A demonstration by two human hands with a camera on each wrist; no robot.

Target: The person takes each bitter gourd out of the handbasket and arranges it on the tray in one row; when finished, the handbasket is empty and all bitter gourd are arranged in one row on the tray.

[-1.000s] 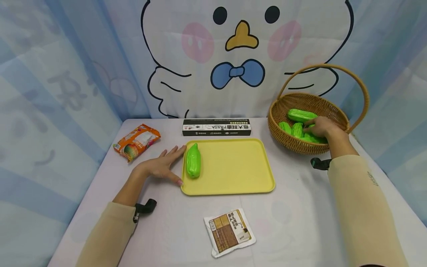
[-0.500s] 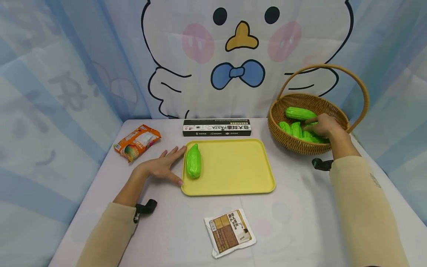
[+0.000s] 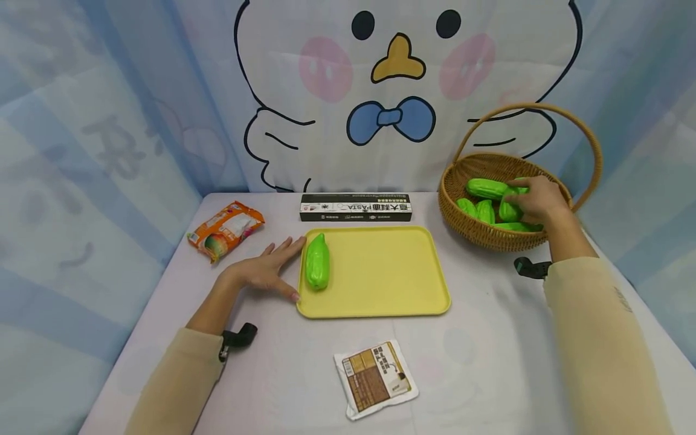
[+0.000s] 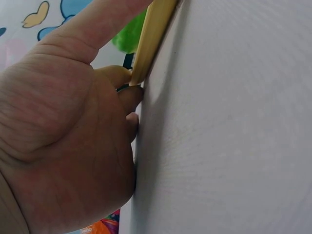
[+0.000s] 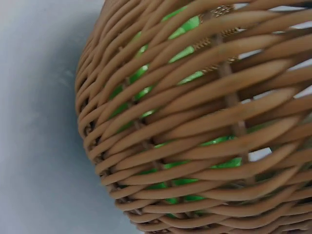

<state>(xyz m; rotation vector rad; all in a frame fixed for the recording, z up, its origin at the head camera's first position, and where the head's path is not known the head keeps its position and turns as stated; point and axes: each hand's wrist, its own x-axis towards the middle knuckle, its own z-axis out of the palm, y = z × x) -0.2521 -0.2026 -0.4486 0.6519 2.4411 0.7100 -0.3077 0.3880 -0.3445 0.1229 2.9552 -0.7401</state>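
Note:
My left hand (image 3: 264,270) has its fingers spread against the left edge of the yellow tray (image 3: 380,272); in the left wrist view, the thumb and fingertips of that hand (image 4: 73,122) meet the tray rim (image 4: 151,39). One glossy green bitter melon (image 3: 317,263) lies lengthwise inside the tray's left side. My right hand (image 3: 538,199) reaches into the wicker basket (image 3: 462,226) and grips a bitter melon (image 3: 509,211) among several others. Its fingertips are partly hidden. The right wrist view shows the basket weave (image 5: 195,122) with green behind it, and the hand is out of sight there.
A black and white pasta box (image 3: 356,208) lies behind the tray. An orange snack packet (image 3: 225,231) rests at the back left. A brown and white packet (image 3: 375,379) sits in front of the tray. The basket's tall handle (image 3: 589,136) arches above its rim.
Inside the basket, my right hand has shifted slightly right and up, and the bitter melon under its fingers now sits more raised. My left hand stays at the tray edge.

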